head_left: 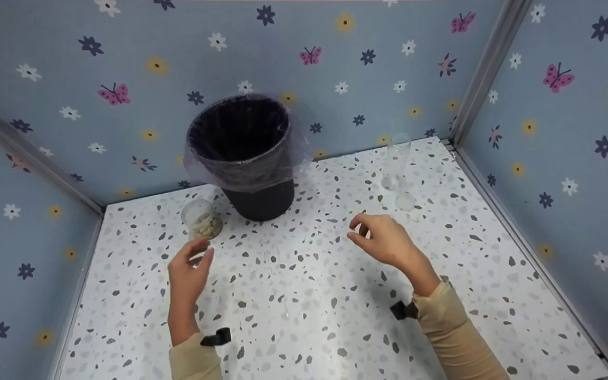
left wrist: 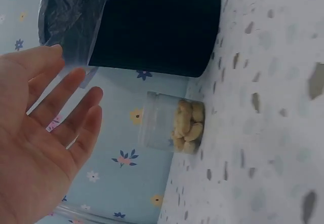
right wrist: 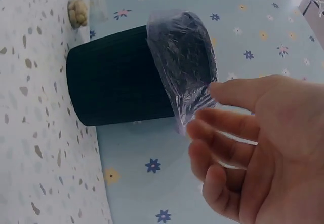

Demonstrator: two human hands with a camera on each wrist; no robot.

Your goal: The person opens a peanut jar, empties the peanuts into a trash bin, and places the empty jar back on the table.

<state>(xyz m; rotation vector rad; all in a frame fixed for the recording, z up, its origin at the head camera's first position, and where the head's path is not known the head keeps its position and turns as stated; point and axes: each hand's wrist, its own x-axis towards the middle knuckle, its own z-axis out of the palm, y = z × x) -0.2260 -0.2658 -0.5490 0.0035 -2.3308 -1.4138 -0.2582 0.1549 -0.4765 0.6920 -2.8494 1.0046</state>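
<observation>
At the left, the left hand [head_left: 188, 272] is empty, its fingers loosely bent and parted, near the front of a clear jar [head_left: 198, 212]. The jar stands upright on the terrazzo-patterned tabletop [head_left: 304, 311], its lower part filled with what look like cashews [left wrist: 188, 125]. Just beside it to the right, and a little farther back, stands a black waste bin [head_left: 262, 203], a translucent plastic liner [head_left: 267, 174] folded over its rim. Farther right, the right hand [head_left: 388, 240] is above the tabletop, also empty, fingers loosely curved. Beyond it stands a tall transparent container [head_left: 396, 163], with a small clear disc [head_left: 405, 201] just in front; its faint outline leaves its exact kind unclear.
</observation>
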